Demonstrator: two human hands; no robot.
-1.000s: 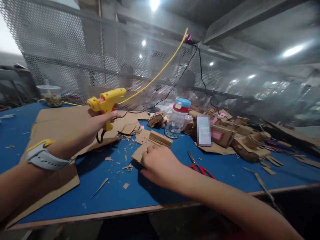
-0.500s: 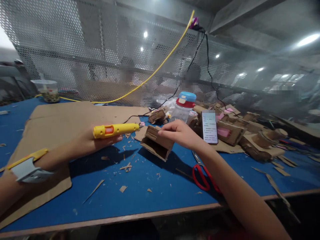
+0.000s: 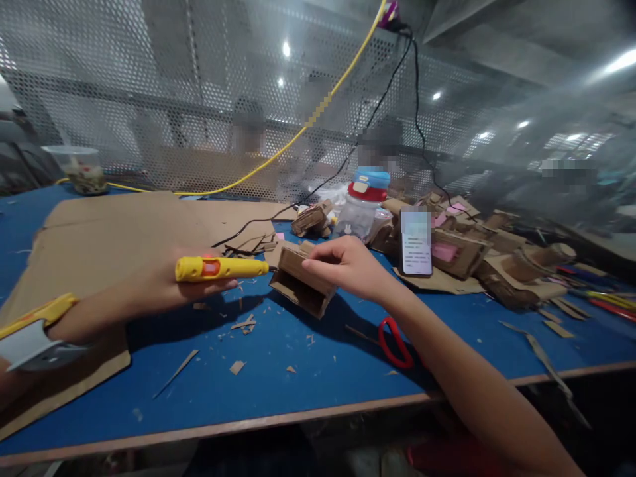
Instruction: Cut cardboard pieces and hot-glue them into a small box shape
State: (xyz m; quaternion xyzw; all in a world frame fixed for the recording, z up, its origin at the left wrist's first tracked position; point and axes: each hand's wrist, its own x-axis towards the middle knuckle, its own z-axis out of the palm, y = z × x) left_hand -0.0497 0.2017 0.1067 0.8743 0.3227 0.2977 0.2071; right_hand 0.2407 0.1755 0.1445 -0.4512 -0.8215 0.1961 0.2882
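Note:
My left hand (image 3: 186,281) is wrapped around a yellow hot glue gun (image 3: 223,267), which lies level with its nozzle pointing right. The nozzle tip is at the upper left edge of a small cardboard box (image 3: 318,306). That box is tilted, its open end facing me. Pinched between the thumb and fingers of my right hand (image 3: 342,264) is the box's top edge. Below my right forearm lie red-handled scissors (image 3: 396,343), partly hidden by the arm.
A phone (image 3: 417,244) leans against cardboard pieces (image 3: 462,252) on the right. Behind my right hand stands a clear bottle (image 3: 355,215) with a blue and red lid. A large cardboard sheet (image 3: 99,232) covers the left; scraps (image 3: 243,324) litter the blue table (image 3: 238,391).
The glue gun's nozzle has come to the box's upper left edge. The box is tipped slightly differently in my right hand. The whole view has shifted a little.

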